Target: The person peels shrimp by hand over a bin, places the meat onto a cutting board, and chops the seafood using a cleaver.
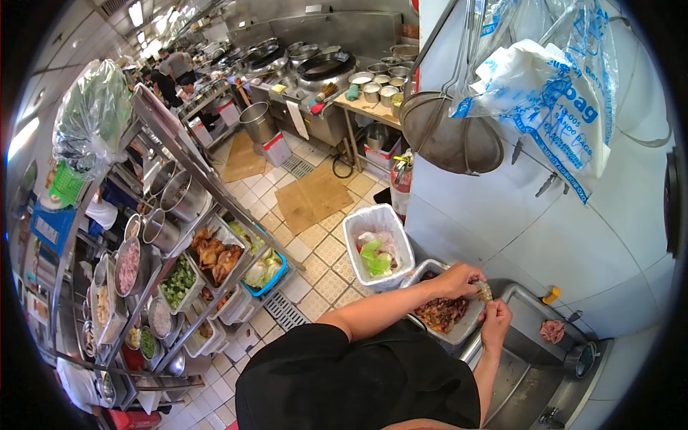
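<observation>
My left hand (pixel 460 280) reaches across to the right, its fingers pinched on one end of a greyish, mottled piece that looks like a raw shrimp (pixel 484 291). The other end is gripped by my right hand (pixel 495 319), just below it. Both hands are closed, and the fingers partly cover the shrimp. Beneath them stands a white plastic tub (pixel 467 328) holding a heap of reddish-brown and yellowish scraps (pixel 441 314). To the right of the tub is a metal sink (pixel 527 358).
A white bin (pixel 347 228) with bags and scraps stands beyond the tub. A crumpled pinkish cloth (pixel 552 331) lies on the sink ledge. Strainers (pixel 451 136) and plastic bags (pixel 566 107) hang on the wall. Food racks (pixel 172 287) fill the left; cardboard (pixel 312 197) covers floor tiles.
</observation>
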A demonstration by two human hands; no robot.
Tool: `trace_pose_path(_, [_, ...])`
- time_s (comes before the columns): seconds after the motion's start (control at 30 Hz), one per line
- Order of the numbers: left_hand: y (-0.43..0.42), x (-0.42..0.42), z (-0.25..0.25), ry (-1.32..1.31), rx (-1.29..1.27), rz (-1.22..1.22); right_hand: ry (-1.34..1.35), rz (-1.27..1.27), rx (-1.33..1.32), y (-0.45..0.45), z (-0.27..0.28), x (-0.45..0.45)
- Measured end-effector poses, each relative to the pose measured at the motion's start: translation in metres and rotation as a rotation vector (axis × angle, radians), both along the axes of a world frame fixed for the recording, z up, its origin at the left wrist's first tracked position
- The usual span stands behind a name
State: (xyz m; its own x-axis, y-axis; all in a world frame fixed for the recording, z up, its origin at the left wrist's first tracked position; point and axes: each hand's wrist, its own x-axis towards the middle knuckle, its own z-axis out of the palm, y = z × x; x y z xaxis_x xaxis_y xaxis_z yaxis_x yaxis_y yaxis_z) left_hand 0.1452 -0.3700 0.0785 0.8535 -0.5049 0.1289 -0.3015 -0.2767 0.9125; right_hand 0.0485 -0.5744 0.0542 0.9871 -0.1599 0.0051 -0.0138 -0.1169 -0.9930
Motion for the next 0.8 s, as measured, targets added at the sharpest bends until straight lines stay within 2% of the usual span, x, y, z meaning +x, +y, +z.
trace_pose_path(0.27, [0.003,0.0,0.006,-0.004,-0.061,-0.031,-0.1,-0.024,0.104,0.003,0.011,-0.007])
trace_pose_path(0.33, [0.006,0.007,0.009,-0.058,0.124,0.107,-0.125,-0.095,0.036,-0.002,0.028,-0.014])
trace_pose_path(0.37, [0.012,0.015,0.005,0.08,-0.024,0.222,-0.137,-0.166,0.026,-0.007,0.034,-0.019])
trace_pose_path(0.4, [0.023,0.034,-0.009,0.055,0.014,0.201,-0.145,-0.253,0.005,-0.013,0.041,-0.023])
trace_pose_path(0.43, [0.033,0.046,-0.014,-0.026,0.042,0.233,-0.144,-0.267,-0.155,-0.018,0.062,-0.029])
trace_pose_path(0.53, [0.047,0.055,0.011,-0.108,-0.009,0.253,-0.146,-0.273,-0.14,-0.024,0.058,-0.025])
trace_pose_path(0.57, [0.044,0.056,0.014,0.118,-0.295,0.186,-0.118,-0.256,-0.187,-0.028,0.04,-0.017])
trace_pose_path(0.63, [0.038,0.052,0.026,0.211,-0.444,0.155,-0.003,-0.161,-0.498,-0.017,0.038,-0.007])
trace_pose_path(0.7, [0.031,0.047,0.033,0.258,-0.436,0.122,-0.172,-0.279,-0.825,-0.016,0.012,-0.015])
trace_pose_path(0.73, [0.024,0.045,0.033,0.303,-0.436,0.121,-0.102,-0.253,-0.689,-0.019,0.004,-0.017])
trace_pose_path(0.77, [0.016,0.04,0.034,0.338,-0.423,0.112,-0.097,-0.335,-0.528,-0.016,-0.013,-0.019])
trace_pose_path(0.8, [0.003,0.033,0.034,0.387,-0.405,0.071,-0.035,-0.256,-0.215,-0.009,0.022,-0.028])
